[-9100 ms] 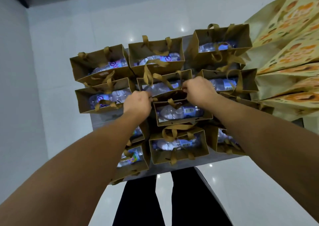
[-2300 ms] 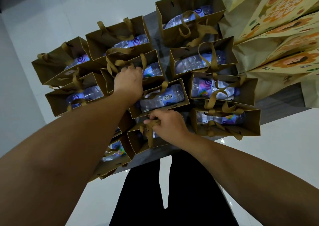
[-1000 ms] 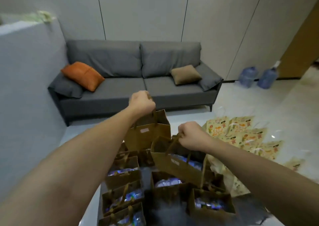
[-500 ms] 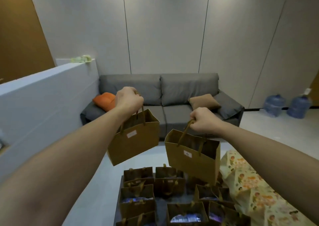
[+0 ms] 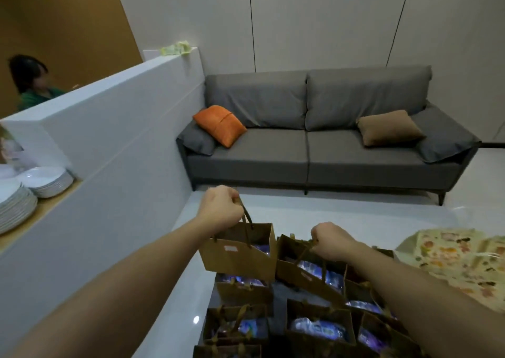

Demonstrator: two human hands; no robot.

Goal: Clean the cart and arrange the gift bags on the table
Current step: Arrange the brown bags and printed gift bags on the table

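Brown paper gift bags (image 5: 317, 327) crowd the dark surface below. His left hand (image 5: 220, 211) grips the handles of one lifted bag (image 5: 237, 252), fingers curled tight; his right hand (image 5: 332, 240) clutches the handles of a second bag (image 5: 306, 271) tilted just beside it.

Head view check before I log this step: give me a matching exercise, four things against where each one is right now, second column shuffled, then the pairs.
Things
1. bag with the pale label
2. orange cushion
3. stacked white plates
4. printed yellow bags

Places
A. on the ledge behind the white partition, far left
B. hanging by its handles from the left hand
C. lying flat at the right edge, beyond the right hand
D. left end of the grey sofa

Pairs: 1-B, 2-D, 3-A, 4-C
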